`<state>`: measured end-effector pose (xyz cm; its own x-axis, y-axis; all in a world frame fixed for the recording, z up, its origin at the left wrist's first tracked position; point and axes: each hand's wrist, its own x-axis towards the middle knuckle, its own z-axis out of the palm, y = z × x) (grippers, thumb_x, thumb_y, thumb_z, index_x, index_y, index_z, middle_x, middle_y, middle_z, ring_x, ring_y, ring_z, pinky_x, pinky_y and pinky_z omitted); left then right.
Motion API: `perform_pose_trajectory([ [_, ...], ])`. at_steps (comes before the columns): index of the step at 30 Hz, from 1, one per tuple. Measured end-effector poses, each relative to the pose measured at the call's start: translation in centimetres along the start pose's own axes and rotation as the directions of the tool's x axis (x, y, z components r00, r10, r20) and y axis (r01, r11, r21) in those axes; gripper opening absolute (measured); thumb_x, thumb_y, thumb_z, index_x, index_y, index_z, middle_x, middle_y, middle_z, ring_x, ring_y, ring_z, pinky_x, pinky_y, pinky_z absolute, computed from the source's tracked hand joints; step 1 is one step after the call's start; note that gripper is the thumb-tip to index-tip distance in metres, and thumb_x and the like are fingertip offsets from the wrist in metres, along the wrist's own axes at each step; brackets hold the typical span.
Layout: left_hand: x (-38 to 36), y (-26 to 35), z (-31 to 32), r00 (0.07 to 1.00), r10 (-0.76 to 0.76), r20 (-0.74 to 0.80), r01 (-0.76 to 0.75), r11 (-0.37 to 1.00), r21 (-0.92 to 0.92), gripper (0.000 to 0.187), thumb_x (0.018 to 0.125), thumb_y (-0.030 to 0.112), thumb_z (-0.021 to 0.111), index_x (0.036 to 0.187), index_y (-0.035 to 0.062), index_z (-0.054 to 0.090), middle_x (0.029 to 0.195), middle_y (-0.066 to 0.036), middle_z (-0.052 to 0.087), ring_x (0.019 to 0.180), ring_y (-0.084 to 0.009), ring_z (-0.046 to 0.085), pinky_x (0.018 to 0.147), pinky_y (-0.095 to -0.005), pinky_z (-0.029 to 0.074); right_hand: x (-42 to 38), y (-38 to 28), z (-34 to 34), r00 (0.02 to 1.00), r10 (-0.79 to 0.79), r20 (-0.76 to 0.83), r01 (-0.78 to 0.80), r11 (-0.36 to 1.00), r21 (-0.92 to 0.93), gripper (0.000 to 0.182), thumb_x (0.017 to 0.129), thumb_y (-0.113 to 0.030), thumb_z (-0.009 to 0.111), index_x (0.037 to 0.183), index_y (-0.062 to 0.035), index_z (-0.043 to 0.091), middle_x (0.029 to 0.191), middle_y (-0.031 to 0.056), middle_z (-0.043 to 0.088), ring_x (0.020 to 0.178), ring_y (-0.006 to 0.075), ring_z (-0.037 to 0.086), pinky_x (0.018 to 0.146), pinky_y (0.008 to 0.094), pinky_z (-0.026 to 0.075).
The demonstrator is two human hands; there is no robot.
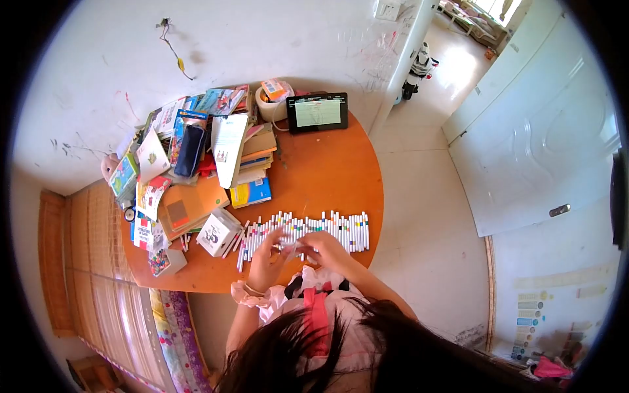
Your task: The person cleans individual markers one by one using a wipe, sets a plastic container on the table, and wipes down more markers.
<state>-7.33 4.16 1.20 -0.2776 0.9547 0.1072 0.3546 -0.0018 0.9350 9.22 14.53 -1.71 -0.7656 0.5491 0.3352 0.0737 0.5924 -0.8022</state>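
Observation:
Many white-barrelled markers [357,232] with coloured bands lie side by side in a long row along the front of the orange table [321,173]. Over the middle of that row, my left hand [265,259] and my right hand [325,249] come close together, fingers bent inward. Between their fingertips is a small whitish thing [287,243], too blurred to name. Both hands seem closed on it. Some of the markers beneath are hidden by my hands. A white box [219,232] with a printed picture stands left of the row.
Piled books [196,203] and a dark pencil case [190,150] cover the table's left side. A tablet [318,112] leans at the back beside a white container [273,108]. A small box of colourful bits [168,262] sits at the front left edge.

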Motion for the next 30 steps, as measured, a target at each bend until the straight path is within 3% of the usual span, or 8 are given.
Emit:
perform_pose_trajectory([
  [5,0.5,0.3,-1.4,0.996,-0.002,-0.084,0.005,0.999,0.042,0.009,0.084,0.005,0.07,0.091,-0.0003,0.071,0.078,-0.011,0.07,0.068,-0.0138,0.065,0.064,-0.025,0.051,0.0,-0.8,-0.6,1.0,-0.008,0.007,0.008,0.999,-0.031,0.013,0.082,-0.009,0.066,0.091,-0.0009,0.065,0.079,0.017,0.063,0.072,0.0359,0.06,0.063,0.0426,0.046],
  [10,-0.3,-0.9,-2.0,0.993,-0.064,-0.103,0.07,0.996,0.054,0.01,0.086,0.005,0.068,0.091,-0.0026,0.07,0.077,-0.01,0.07,0.068,-0.0117,0.066,0.062,-0.0244,0.052,-0.4,-0.2,-1.3,0.999,0.035,0.003,-0.035,0.993,0.11,0.022,0.082,-0.007,0.07,0.102,0.0005,0.064,0.085,0.0146,0.067,0.078,0.0275,0.066,0.068,0.0341,0.05],
  [13,-0.7,-0.7,-1.8,0.973,-0.215,0.084,0.204,0.971,0.126,0.02,0.093,0.016,0.061,0.084,-0.0009,0.067,0.065,-0.009,0.065,0.058,-0.0121,0.062,0.054,-0.027,0.047,-0.5,-0.4,-0.4,0.954,0.233,-0.19,-0.097,0.836,0.541,0.028,0.083,-0.015,0.076,0.102,-0.001,0.061,0.082,0.0046,0.067,0.073,0.0126,0.065,0.06,0.0243,0.051],
  [16,-0.9,-1.0,-1.3,0.956,-0.204,0.212,0.162,0.966,0.2,0.029,0.096,0.023,0.056,0.081,-0.0009,0.063,0.059,-0.013,0.058,0.052,-0.0207,0.058,0.051,-0.0329,0.044,-0.7,-0.9,-0.6,0.846,0.531,-0.054,-0.337,0.609,0.718,0.028,0.08,-0.016,0.079,0.098,-0.0029,0.061,0.076,0.0023,0.064,0.065,0.0084,0.062,0.053,0.0213,0.048],
  [20,-0.7,-0.1,-0.6,0.976,-0.092,0.196,0.057,0.983,0.177,0.035,0.098,0.026,0.05,0.079,-0.0019,0.057,0.065,-0.021,0.055,0.058,-0.0406,0.052,0.054,-0.0436,0.041,-0.6,-0.8,0.5,0.851,0.519,-0.078,-0.257,0.542,0.8,0.028,0.08,-0.021,0.079,0.096,-0.0042,0.064,0.074,0.0002,0.061,0.057,0.0046,0.054,0.049,0.0191,0.043],
  [24,-0.9,-0.4,0.3,0.991,-0.046,0.125,0.022,0.982,0.186,0.035,0.099,0.026,0.048,0.079,-0.0014,0.056,0.069,-0.024,0.055,0.062,-0.0433,0.052,0.056,-0.0458,0.04,-0.8,-0.8,3.3,0.897,0.438,0.067,-0.29,0.465,0.837,0.029,0.086,-0.022,0.073,0.106,-0.0027,0.065,0.074,-0.0019,0.061,0.056,0.0029,0.049,0.047,0.02,0.036],
  [25,-0.9,-0.4,0.3,0.99,-0.076,0.115,0.06,0.988,0.14,0.035,0.099,0.025,0.048,0.078,-0.0015,0.056,0.069,-0.024,0.055,0.062,-0.0437,0.052,0.056,-0.0459,0.04,-1.2,-0.5,2.3,0.845,0.483,0.23,-0.471,0.47,0.746,0.02,0.089,-0.013,0.068,0.106,-0.0016,0.066,0.09,0.0011,0.066,0.082,0.006,0.059,0.069,0.022,0.047],
  [30,-0.9,-0.1,-0.3,0.994,-0.003,0.113,-0.008,0.995,0.098,0.036,0.098,0.027,0.049,0.077,-0.0023,0.055,0.064,-0.022,0.052,0.056,-0.04,0.048,0.052,-0.0437,0.037,-1.3,0.4,1.0,0.878,0.432,0.206,-0.459,0.635,0.621,0.021,0.088,-0.013,0.069,0.104,-0.0002,0.07,0.075,-0.0013,0.064,0.065,0.0033,0.055,0.055,0.0197,0.041],
])
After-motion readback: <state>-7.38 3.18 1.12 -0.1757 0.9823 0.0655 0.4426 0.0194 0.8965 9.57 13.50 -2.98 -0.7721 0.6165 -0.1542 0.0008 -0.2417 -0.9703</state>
